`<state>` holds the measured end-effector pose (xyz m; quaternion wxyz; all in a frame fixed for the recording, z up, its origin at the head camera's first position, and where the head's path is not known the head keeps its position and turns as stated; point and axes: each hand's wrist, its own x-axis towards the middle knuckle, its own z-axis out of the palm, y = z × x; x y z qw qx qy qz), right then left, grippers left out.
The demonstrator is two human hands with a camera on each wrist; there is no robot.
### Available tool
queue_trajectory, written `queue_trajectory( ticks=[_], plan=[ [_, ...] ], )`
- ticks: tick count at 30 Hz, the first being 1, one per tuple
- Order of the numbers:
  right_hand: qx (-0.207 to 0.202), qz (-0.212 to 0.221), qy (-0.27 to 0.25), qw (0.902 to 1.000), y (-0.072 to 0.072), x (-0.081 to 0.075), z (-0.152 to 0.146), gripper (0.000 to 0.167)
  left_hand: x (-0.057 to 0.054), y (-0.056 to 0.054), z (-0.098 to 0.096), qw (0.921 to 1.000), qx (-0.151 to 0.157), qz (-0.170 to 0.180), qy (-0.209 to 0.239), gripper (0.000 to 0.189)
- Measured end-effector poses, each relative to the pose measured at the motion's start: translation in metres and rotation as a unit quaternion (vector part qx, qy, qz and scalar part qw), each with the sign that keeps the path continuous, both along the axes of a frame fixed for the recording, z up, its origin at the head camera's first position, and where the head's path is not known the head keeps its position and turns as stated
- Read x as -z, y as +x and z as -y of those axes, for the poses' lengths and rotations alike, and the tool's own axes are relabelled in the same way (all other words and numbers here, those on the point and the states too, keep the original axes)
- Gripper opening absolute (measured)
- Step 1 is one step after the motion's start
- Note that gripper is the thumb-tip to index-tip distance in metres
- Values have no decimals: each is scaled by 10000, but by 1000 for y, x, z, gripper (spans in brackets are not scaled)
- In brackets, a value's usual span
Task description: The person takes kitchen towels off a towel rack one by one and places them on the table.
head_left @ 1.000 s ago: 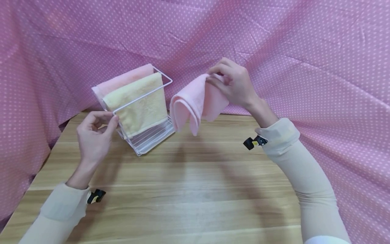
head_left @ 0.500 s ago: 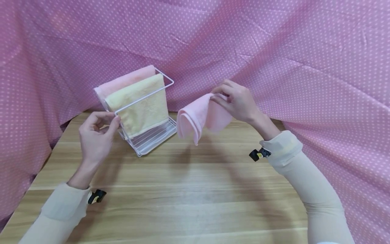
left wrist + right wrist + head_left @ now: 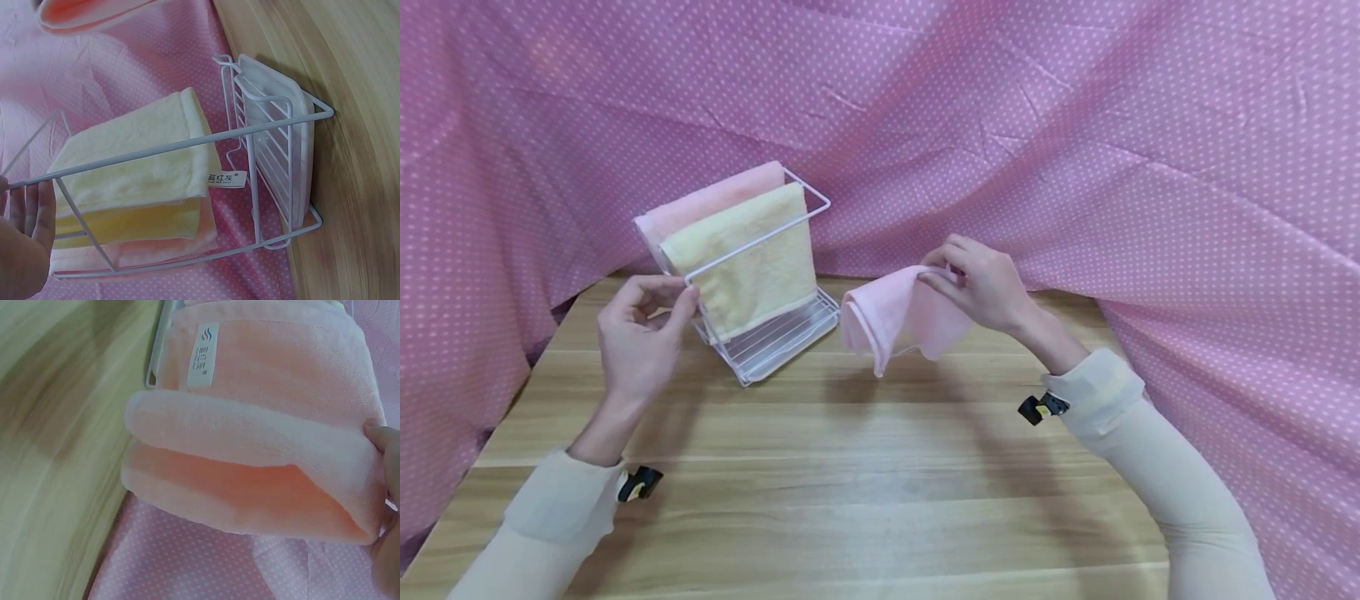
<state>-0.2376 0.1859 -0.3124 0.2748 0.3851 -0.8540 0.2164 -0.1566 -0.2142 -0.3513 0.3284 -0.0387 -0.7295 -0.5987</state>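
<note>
My left hand pinches the front corner of a white wire towel rack that stands on the table. Over the rack's bars hang a pink towel at the back and a pale yellow towel before it; the front bar is bare. To the right of the rack, my right hand pinches a second pink towel by its top edge. This towel hangs folded, its lower end close over the table. In the right wrist view its white label shows. The left wrist view shows the yellow towel's tag.
The rack's base carries a white tray under wire slats. A pink polka-dot cloth hangs behind the wooden table and down both its sides. A small black device sits at each cuff.
My right hand has come down with the pink towel it holds, bringing it closer to the table. The left hand keeps its pinch on the rack, which has barely shifted.
</note>
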Motion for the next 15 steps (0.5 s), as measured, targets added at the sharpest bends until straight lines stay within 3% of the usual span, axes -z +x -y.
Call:
queue_trajectory(
  ticks=[15],
  plan=[
    [245, 466, 224, 9984, 20, 25, -6, 16, 1, 1, -1, 9999, -62, -58, -96, 9]
  ],
)
